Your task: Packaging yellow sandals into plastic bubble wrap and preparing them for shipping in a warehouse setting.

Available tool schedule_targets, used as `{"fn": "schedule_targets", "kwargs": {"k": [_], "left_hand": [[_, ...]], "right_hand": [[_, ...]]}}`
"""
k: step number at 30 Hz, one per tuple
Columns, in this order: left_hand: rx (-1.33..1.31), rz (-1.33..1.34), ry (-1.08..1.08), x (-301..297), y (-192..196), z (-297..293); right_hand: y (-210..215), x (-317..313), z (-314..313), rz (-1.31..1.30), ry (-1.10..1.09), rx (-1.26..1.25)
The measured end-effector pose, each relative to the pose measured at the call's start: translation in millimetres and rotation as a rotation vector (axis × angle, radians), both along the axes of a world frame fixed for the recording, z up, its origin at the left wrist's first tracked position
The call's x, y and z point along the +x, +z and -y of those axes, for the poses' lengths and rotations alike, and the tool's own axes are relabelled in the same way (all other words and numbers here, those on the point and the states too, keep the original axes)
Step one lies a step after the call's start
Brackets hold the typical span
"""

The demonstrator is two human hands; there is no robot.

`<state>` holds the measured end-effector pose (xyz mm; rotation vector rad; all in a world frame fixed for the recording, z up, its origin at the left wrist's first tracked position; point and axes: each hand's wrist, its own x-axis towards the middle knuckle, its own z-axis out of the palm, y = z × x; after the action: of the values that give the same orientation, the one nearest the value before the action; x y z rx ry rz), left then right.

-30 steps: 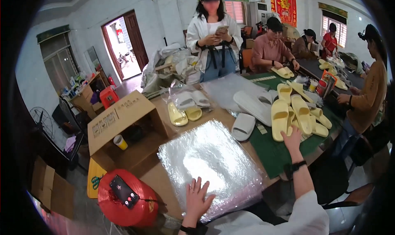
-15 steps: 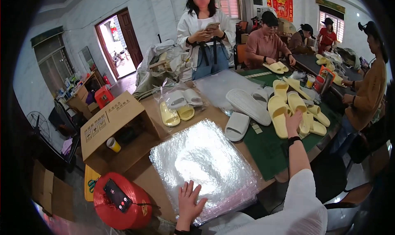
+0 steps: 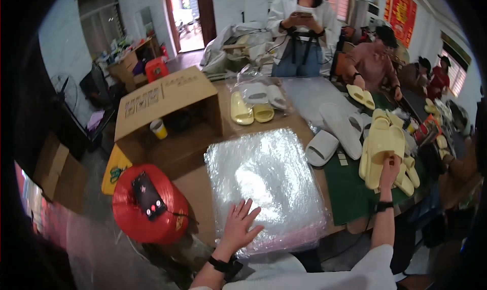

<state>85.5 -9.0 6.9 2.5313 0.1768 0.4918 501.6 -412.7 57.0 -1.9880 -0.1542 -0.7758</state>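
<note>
A yellow slipper (image 3: 378, 160) is grasped by the right hand (image 3: 389, 166); the left hand (image 3: 239, 226) lies flat, released, on the plastic bags (image 3: 266, 183). Nothing is bagged yet.

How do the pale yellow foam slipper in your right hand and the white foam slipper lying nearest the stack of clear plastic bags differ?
The pale yellow foam slipper is gripped by the right hand over the green mat; the white foam slipper lies untouched on the brown table. One is yellow, the other white. The yellow one sits among a pile of others; the white one lies beside the stack of clear plastic bags. Both are open-toed slides.
</note>
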Motion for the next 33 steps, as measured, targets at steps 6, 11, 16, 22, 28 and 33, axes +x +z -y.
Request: {"fn": "schedule_targets", "kwargs": {"k": [6, 11, 16, 22, 28, 33], "left_hand": [[0.005, -0.036, -0.008, -2, -4, -4], [-0.016, 0.008, -0.019, 1, -4, -4], [0.027, 0.041, -0.01, 2, -12, -6], [0.023, 0.047, -0.001, -4, -17, -7], [0.035, -0.016, 0.001, -2, -6, -4], [0.009, 0.032, 0.005, -1, -9, -3]], "right_hand": [[45, -122, -112, -0.168, 0.602, 0.327], [29, -195, -206, -0.356, 0.952, 0.168], [-7, -215, -255, -0.353, 0.92, -0.503], [0, -228, -276, -0.284, 0.865, -0.843], [-18, -209, -287, -0.141, 0.741, -0.784], [-17, -181, -260, -0.087, 0.659, -0.65]]}}
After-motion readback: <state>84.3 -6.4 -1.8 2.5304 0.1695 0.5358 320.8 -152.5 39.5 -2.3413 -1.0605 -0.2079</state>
